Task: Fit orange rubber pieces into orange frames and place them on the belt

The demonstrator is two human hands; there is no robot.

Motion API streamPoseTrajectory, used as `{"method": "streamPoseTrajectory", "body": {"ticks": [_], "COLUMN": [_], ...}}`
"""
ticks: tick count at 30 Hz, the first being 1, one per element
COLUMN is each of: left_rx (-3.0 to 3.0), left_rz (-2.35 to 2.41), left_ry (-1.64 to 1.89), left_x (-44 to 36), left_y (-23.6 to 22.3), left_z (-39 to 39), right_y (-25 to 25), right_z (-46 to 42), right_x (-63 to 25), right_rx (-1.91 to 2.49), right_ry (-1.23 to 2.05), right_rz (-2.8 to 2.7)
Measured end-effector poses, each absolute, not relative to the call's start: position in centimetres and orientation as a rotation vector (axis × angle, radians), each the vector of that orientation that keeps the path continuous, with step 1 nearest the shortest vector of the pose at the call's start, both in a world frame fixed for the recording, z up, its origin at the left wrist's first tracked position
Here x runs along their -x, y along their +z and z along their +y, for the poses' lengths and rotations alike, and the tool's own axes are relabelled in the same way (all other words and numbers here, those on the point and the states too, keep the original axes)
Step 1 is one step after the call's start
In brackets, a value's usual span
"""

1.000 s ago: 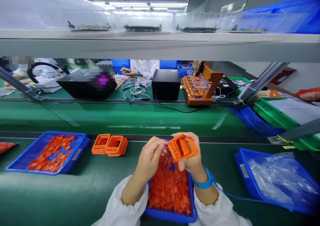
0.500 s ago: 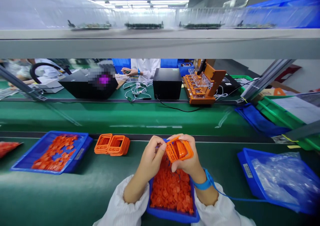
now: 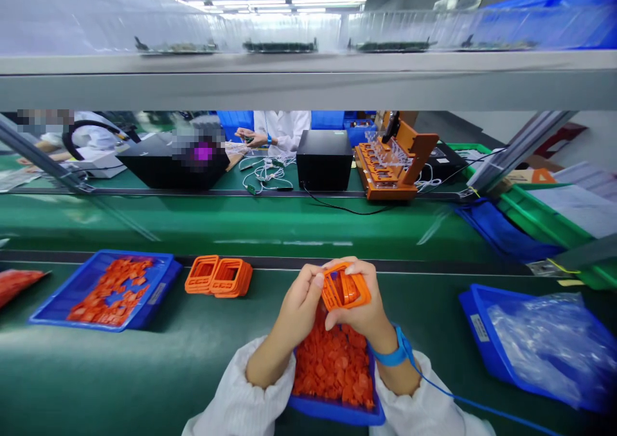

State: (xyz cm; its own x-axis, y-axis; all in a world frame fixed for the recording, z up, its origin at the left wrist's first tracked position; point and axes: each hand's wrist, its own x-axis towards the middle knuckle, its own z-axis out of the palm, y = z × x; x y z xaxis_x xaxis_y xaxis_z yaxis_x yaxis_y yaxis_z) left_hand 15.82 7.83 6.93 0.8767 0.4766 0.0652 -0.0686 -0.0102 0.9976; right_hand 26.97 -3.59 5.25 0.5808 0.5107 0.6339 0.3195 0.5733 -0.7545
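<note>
While my hands draw a little closer together than a second ago, I hold the orange frame point(image 3: 344, 289) over the tray point(image 3: 337, 411) of small orange pieces at 6 o'clock. My right hand point(image 3: 360, 307) is wrapped around the frame, fingers curled over its top edge and thumb beneath; my left hand point(image 3: 299, 304) pinches at the frame's left side, fingertips pressed to it. Whether a small piece sits between those fingers I cannot tell. The frame has turned slightly and sits lower against my palm, which suggests the fitting of a piece into it is under way, not finished.

At 10 o'clock, a stack of frames point(image 3: 219, 276) lies on the green belt point(image 3: 144, 372), just beside a second tray point(image 3: 103, 289) of orange pieces. At 3 o'clock a blue bin point(image 3: 486, 343) holds clear plastic bags. A blue wrist strap point(image 3: 393, 354) trails its cord to the right. Across the line at 12 o'clock a co-worker's hand point(image 3: 250, 135) works behind a black box point(image 3: 324, 159). Nothing blocks my reach.
</note>
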Motion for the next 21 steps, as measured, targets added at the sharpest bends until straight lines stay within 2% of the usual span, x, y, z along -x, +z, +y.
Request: {"method": "streamPoseTrajectory", "body": {"ticks": [8,16,21], "left_rx": [-1.392,-1.38,-1.429], "left_rz": [0.301,0.338,0.187], "left_ry": [0.549,0.602,0.588], "left_x": [-16.2,-15.4,-14.2], "left_y": [6.5,8.0,7.8], "left_z": [7.3,7.8,8.8], "right_y": [4.9,6.1,6.5], "right_z": [-3.4,-3.7,-3.9], "right_x": [-26.1,-26.1,-25.9], "right_rx": [1.032,0.926,0.872], "right_ry": [0.066,0.249,0.277], "right_rz": [-1.018,-1.009,-0.964]}}
